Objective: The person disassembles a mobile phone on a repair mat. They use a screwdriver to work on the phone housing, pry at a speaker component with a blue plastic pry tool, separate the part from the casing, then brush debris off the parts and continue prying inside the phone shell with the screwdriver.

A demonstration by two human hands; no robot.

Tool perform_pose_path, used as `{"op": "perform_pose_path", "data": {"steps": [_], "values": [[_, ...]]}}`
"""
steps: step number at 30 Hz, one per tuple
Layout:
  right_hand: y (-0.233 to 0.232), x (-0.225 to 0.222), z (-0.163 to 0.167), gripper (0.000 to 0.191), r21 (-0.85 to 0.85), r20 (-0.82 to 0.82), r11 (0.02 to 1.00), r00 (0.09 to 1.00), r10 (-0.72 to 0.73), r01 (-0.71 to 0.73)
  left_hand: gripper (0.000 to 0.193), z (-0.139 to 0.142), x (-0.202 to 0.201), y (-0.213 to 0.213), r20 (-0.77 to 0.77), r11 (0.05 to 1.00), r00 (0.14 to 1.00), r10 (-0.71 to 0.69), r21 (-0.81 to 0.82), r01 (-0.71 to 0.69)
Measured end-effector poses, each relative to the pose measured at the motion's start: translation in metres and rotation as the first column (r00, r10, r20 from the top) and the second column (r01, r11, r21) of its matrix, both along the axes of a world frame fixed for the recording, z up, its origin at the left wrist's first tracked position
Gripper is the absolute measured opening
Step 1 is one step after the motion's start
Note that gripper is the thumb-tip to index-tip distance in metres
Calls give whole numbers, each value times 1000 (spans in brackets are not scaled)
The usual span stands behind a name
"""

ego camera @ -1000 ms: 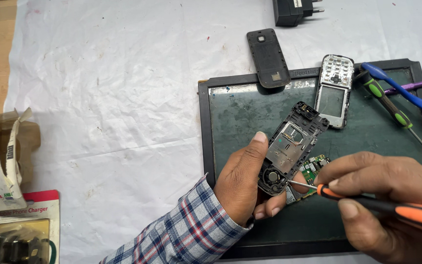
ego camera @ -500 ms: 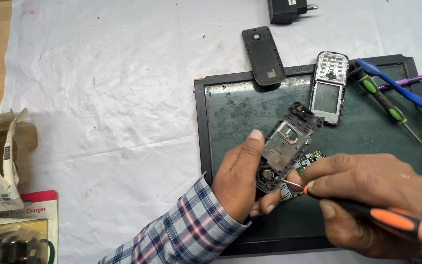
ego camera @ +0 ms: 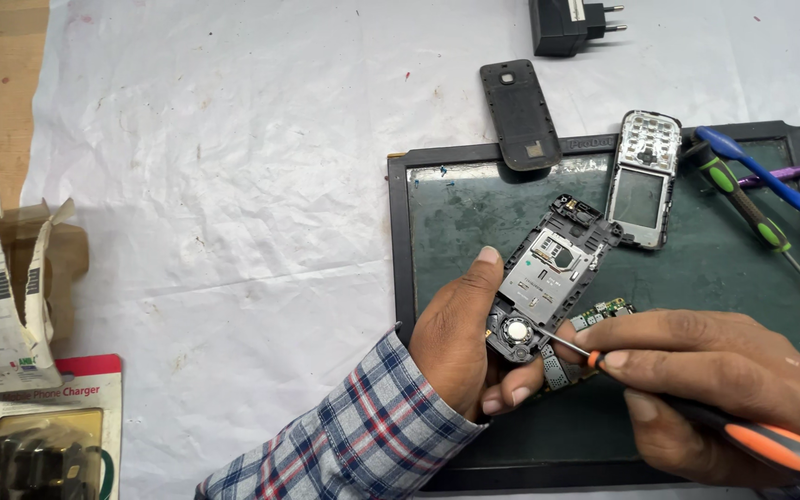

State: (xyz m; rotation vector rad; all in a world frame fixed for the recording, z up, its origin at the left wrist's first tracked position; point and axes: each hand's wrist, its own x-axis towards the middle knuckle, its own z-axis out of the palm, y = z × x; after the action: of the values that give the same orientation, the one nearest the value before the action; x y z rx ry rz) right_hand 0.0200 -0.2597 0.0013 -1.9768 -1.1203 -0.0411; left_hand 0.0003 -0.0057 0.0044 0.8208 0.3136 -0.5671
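Head view: dark flat tray (ego camera: 400, 278) on white-covered tabletop (ego camera: 233, 185). In tray: left hand (ego camera: 460, 338), fingers wrapped tight around open phone frame (ego camera: 548, 278), near tray middle. Right hand (ego camera: 706, 389), fingers pinched shut on orange screwdriver (ego camera: 770, 444), tip touching frame's low end. Phone front (ego camera: 643, 181) and tools (ego camera: 743, 199) along tray's top right edge. Black back cover (ego camera: 518, 116) lapping over top rim. Lots of bare room left of tray.
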Motion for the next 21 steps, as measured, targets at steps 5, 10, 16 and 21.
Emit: {"op": "perform_pose_path", "data": {"steps": [5,10,16,21], "values": [[9,11,16,33,5,-39,998,997,63,-63,75,-4,1,4,-8,997,998,-57,-44,57],[15,6,23,19,257,-110,966,993,30,-1,80,-9,0,1,96,998,993,-65,21,64],[23,-3,19,26,64,-200,936,924,-327,345,78,-14,0,-3,80,999,996,-46,-4,46],[42,6,24,51,-212,-7,927,948,-318,310,74,-20,-3,-5,105,1000,994,-6,-16,7]]}}
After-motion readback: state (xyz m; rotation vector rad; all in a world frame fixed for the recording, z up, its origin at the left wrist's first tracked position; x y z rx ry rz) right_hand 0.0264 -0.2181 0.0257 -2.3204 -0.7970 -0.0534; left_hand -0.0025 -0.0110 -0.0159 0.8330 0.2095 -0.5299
